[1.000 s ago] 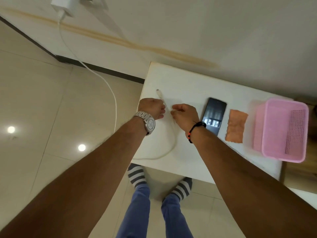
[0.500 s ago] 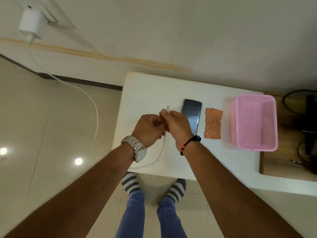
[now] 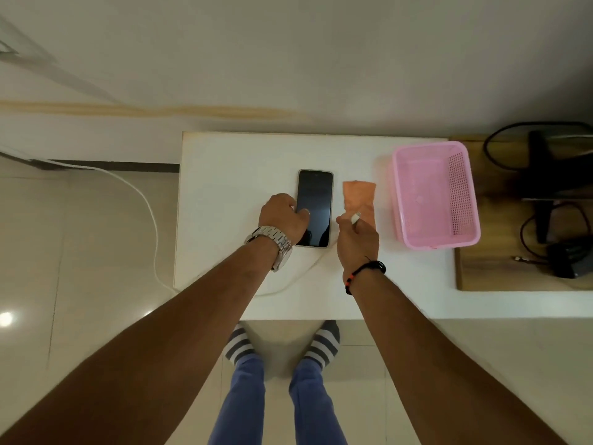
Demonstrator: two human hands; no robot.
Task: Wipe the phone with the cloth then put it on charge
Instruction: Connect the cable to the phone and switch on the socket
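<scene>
A dark phone (image 3: pixel 316 200) lies face up on the white table (image 3: pixel 231 162). My left hand (image 3: pixel 282 216) grips its left edge, thumb on the screen. An orange cloth (image 3: pixel 359 194) lies flat just right of the phone. My right hand (image 3: pixel 356 242) hovers over the cloth's near end and pinches the white charger plug (image 3: pixel 356 217), tip pointing up and right. The white cable (image 3: pixel 288 285) trails from that hand past the phone's near end, off the table's left edge and across the floor.
A pink plastic basket (image 3: pixel 433 242) stands at the table's right end. Beyond it a wooden surface (image 3: pixel 471 271) carries black cables and dark devices. The table backs onto a wall. My striped socks show under the near edge.
Both hands held the cable left of the phone before. Now my left hand has let go and taken the phone's edge, while my right hand carried the plug rightward over the cloth.
</scene>
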